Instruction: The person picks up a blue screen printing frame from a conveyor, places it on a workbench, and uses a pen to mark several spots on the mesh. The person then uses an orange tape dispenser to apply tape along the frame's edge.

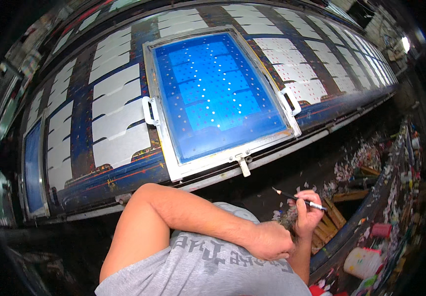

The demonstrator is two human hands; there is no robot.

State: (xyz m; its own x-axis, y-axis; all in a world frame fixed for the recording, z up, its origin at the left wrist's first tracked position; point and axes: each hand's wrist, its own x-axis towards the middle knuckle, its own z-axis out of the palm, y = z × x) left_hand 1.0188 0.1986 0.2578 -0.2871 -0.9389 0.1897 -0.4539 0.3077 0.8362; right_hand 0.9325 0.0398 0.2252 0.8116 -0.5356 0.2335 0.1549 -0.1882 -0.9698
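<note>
1. Right hand (307, 213) raised at lower right, fingers curled around a pencil (299, 199), tip pointing up-left.
2. Left hand (271, 240) crossed over the grey shirt (208, 266), resting against the right wrist; fingers loosely curled, apparently holding nothing, though partly hidden.
3. Ahead on the long worktop (82, 138): blue screen frame (213, 93) with white handles, lying flat.
4. Beside it, rows of white panels (116, 116).
5. Right: bucket (363, 261) and paper scraps (361, 160) on the floor.

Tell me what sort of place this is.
Probably a textile screen-printing workshop: a framed blue printing screen lies on a long ink-stained print table lined with pale fabric pieces. The right hand holds a pencil.
</note>
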